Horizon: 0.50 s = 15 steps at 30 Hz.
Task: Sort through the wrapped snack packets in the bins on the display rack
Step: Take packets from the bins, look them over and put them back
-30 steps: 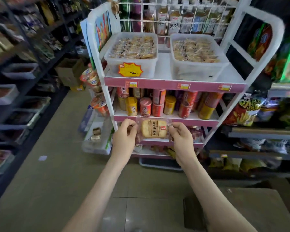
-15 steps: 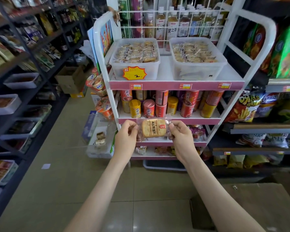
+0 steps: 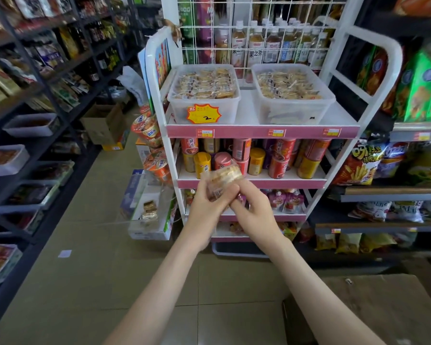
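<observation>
A clear-wrapped snack packet [image 3: 223, 175] with a round biscuit inside sits tilted between my hands, in front of the rack's second shelf. My left hand [image 3: 207, 207] grips its lower left side. My right hand [image 3: 253, 211] touches its lower wrapper end, fingers curled against the left hand. On the top shelf of the white and pink display rack [image 3: 261, 131] stand two clear bins: the left bin [image 3: 204, 113] with a yellow price tag and the right bin [image 3: 294, 113], both holding several wrapped packets.
Cans fill the second shelf [image 3: 249, 158]; pouches lie on the shelf below. Drink bottles [image 3: 271, 46] stand behind a wire grid. Dark shelving lines the left aisle [image 3: 35, 95]. Chip bags hang right [image 3: 363, 165]. A cardboard box [image 3: 383, 307] sits low right.
The packet was held flat and stretched between both hands; now the hands have come together, the packet is tilted and raised, and the view has moved closer to the rack.
</observation>
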Each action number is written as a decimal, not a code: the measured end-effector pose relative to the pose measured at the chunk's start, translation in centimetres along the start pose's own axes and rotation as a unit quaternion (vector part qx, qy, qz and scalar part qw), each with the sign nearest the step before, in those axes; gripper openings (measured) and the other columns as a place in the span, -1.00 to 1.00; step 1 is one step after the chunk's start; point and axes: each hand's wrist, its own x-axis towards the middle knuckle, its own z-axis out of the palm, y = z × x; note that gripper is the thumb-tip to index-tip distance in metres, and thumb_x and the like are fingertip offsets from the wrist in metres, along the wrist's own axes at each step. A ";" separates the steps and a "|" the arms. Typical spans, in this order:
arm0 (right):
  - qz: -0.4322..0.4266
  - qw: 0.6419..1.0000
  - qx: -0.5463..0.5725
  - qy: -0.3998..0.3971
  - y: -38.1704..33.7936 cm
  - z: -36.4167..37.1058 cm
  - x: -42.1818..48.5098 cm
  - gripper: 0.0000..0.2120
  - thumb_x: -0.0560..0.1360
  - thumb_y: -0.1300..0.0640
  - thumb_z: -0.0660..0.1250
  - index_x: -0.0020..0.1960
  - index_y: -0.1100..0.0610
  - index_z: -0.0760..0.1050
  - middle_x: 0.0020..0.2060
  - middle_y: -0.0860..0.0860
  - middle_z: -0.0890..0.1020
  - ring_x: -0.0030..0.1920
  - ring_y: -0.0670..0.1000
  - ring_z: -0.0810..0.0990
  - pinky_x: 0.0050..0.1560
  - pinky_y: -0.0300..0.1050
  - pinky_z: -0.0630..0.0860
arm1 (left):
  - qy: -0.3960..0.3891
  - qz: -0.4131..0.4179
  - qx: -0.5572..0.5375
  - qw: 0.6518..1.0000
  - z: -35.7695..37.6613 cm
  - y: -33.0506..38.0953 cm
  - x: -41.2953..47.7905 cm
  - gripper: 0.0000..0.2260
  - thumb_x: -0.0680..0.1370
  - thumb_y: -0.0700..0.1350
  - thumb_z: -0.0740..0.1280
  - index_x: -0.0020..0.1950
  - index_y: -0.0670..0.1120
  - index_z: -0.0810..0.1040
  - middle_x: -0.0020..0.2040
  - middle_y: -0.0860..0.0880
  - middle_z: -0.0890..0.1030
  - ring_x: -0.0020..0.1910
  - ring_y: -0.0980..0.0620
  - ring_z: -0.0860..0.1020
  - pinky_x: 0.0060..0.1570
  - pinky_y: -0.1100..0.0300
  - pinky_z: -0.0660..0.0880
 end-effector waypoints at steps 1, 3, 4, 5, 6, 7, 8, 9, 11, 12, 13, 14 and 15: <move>-0.004 1.000 0.004 0.000 -0.2 -0.2 0.0 -0.71 0.47 0.45 0.19 0.01 0.15 0.54 -0.09 -0.03 0.61 -0.05 -0.09 0.55 -0.04 -0.23 0.49 | -0.005 -0.003 -0.012 1.000 -0.2 0.0 0.1 -0.36 0.38 0.11 0.53 0.37 -0.05 0.41 0.20 -0.07 0.61 0.22 -0.04 0.57 0.26 -0.04 0.48; 0.005 0.999 0.029 0.012 -0.3 -0.7 0.2 -0.67 0.48 0.46 0.17 0.02 0.11 0.54 -0.11 -0.10 0.61 -0.07 -0.10 0.56 -0.08 -0.27 0.48 | -0.007 -0.004 -0.010 1.000 -0.5 0.0 0.2 -0.40 0.42 0.04 0.51 0.39 -0.06 0.40 0.21 -0.07 0.61 0.23 -0.05 0.57 0.27 -0.06 0.47; 0.011 0.999 0.042 0.016 -0.2 -0.9 0.2 -0.66 0.49 0.46 0.16 0.02 0.09 0.55 -0.12 -0.13 0.62 -0.07 -0.10 0.57 -0.08 -0.27 0.49 | -0.003 -0.001 -0.002 1.000 -0.5 0.0 0.3 -0.47 0.45 -0.01 0.49 0.36 -0.07 0.42 0.20 -0.06 0.62 0.22 -0.04 0.58 0.27 -0.07 0.47; 0.015 0.998 0.050 0.017 -0.2 -1.2 0.2 -0.66 0.51 0.45 0.16 0.02 0.07 0.54 -0.12 -0.15 0.62 -0.06 -0.09 0.58 -0.07 -0.27 0.49 | 0.000 0.000 0.006 1.000 -0.4 0.1 0.4 -0.54 0.48 -0.05 0.47 0.33 -0.07 0.45 0.18 -0.05 0.63 0.20 -0.02 0.59 0.27 -0.07 0.48; 0.015 0.998 0.054 0.018 -0.2 -1.3 0.3 -0.66 0.52 0.44 0.16 0.02 0.06 0.54 -0.12 -0.16 0.62 -0.04 -0.09 0.58 -0.05 -0.27 0.49 | 0.000 -0.002 0.013 1.000 -0.4 0.1 0.5 -0.59 0.49 -0.06 0.46 0.30 -0.06 0.46 0.16 -0.03 0.64 0.19 0.00 0.60 0.26 -0.07 0.49; 0.013 0.998 0.057 0.020 -0.2 -1.4 0.2 -0.66 0.52 0.45 0.16 0.03 0.06 0.53 -0.12 -0.14 0.63 -0.04 -0.10 0.59 -0.05 -0.28 0.49 | -0.004 -0.003 0.017 1.000 -0.3 0.2 0.6 -0.58 0.48 -0.04 0.46 0.30 -0.05 0.47 0.16 -0.03 0.64 0.18 0.01 0.60 0.25 -0.06 0.49; 0.010 0.998 0.059 0.024 -0.1 -1.5 0.1 -0.67 0.53 0.45 0.16 0.05 0.07 0.52 -0.12 -0.10 0.62 -0.05 -0.10 0.58 -0.07 -0.29 0.49 | -0.008 -0.006 0.015 1.000 -0.3 0.3 0.6 -0.54 0.46 -0.01 0.48 0.31 -0.05 0.46 0.17 -0.03 0.64 0.19 0.01 0.59 0.24 -0.05 0.50; 0.007 0.998 0.063 0.030 0.0 -1.6 0.1 -0.67 0.52 0.47 0.16 0.06 0.10 0.50 -0.12 -0.05 0.61 -0.06 -0.09 0.58 -0.08 -0.29 0.49 | -0.010 -0.011 0.003 1.000 -0.3 0.4 0.7 -0.49 0.44 0.02 0.49 0.33 -0.05 0.45 0.18 -0.05 0.63 0.19 -0.01 0.60 0.23 -0.04 0.51; 0.003 0.996 0.074 0.046 0.3 -2.1 0.2 -0.66 0.49 0.51 0.13 0.04 0.14 0.48 -0.13 0.02 0.57 -0.07 -0.02 0.56 -0.05 -0.21 0.52 | 0.002 -0.026 -0.045 0.999 -0.4 0.5 0.7 -0.49 0.43 -0.02 0.49 0.33 -0.10 0.45 0.17 -0.09 0.63 0.15 -0.04 0.62 0.21 -0.03 0.52; 0.007 0.996 0.076 0.055 0.4 -2.3 0.3 -0.65 0.47 0.53 0.11 0.03 0.14 0.47 -0.13 0.05 0.56 -0.06 0.03 0.56 -0.04 -0.13 0.55 | 0.011 -0.031 -0.062 0.998 -0.4 0.5 0.7 -0.54 0.45 -0.07 0.46 0.31 -0.12 0.46 0.16 -0.10 0.64 0.12 -0.05 0.63 0.19 -0.02 0.53; 0.014 0.994 0.081 0.066 0.3 -2.4 0.4 -0.64 0.46 0.53 0.11 0.02 0.14 0.46 -0.12 0.07 0.55 -0.06 0.05 0.56 -0.05 -0.06 0.56 | 0.019 -0.033 -0.070 0.997 -0.4 0.6 0.7 -0.61 0.48 -0.13 0.43 0.29 -0.14 0.47 0.15 -0.11 0.65 0.10 -0.05 0.64 0.17 -0.01 0.55; 0.026 0.992 0.086 0.083 0.2 -2.4 0.5 -0.64 0.47 0.53 0.11 0.02 0.12 0.45 -0.12 0.07 0.54 -0.08 0.02 0.56 -0.08 -0.06 0.56 | 0.023 -0.033 -0.070 0.997 -0.4 0.6 0.6 -0.68 0.52 -0.19 0.39 0.26 -0.14 0.48 0.13 -0.12 0.65 0.08 -0.05 0.65 0.14 0.00 0.56; 0.039 0.989 0.090 0.107 0.2 -2.4 0.6 -0.66 0.48 0.51 0.12 0.02 0.10 0.43 -0.11 0.04 0.54 -0.11 -0.05 0.55 -0.12 -0.11 0.56 | 0.025 -0.033 -0.071 0.997 -0.4 0.6 0.6 -0.73 0.55 -0.22 0.36 0.24 -0.15 0.50 0.12 -0.12 0.66 0.07 -0.05 0.65 0.12 0.01 0.57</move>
